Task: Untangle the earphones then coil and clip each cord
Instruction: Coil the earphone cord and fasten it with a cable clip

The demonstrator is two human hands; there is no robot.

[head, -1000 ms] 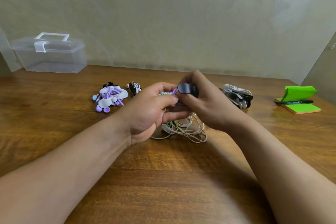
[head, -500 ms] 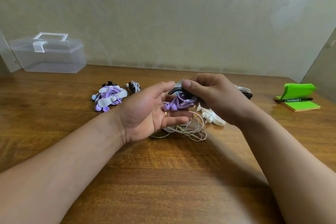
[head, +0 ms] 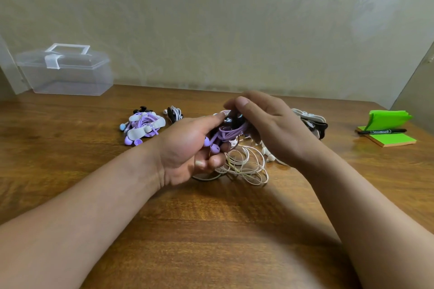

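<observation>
The coiled purple earphone cord (head: pixel 229 132) is gripped in the L hand (head: pixel 187 148), fingers curled under it & thumb pressed on top. It's held above the mid part of the wooden table (head: pixel 211 230), w/ both buds hanging by the palm. A dark plastic clip (head: pixel 234 121) sits on the coil's far side. The R hand (head: pixel 274 124) is curved over that clip; whether it is pinched can't be told (blur, fingers hidden).

Risks, as judged: if the clip isn't seated round all the loops, the coil could be sprung open once the L grip is eased. Buds or a loose loop could also be snagged in the tangled white cords (head: pixel 244 164) lying just below. The clipped purple bundle (head: pixel 143 126), far left, is well apart, so no trouble is expected there.
</observation>
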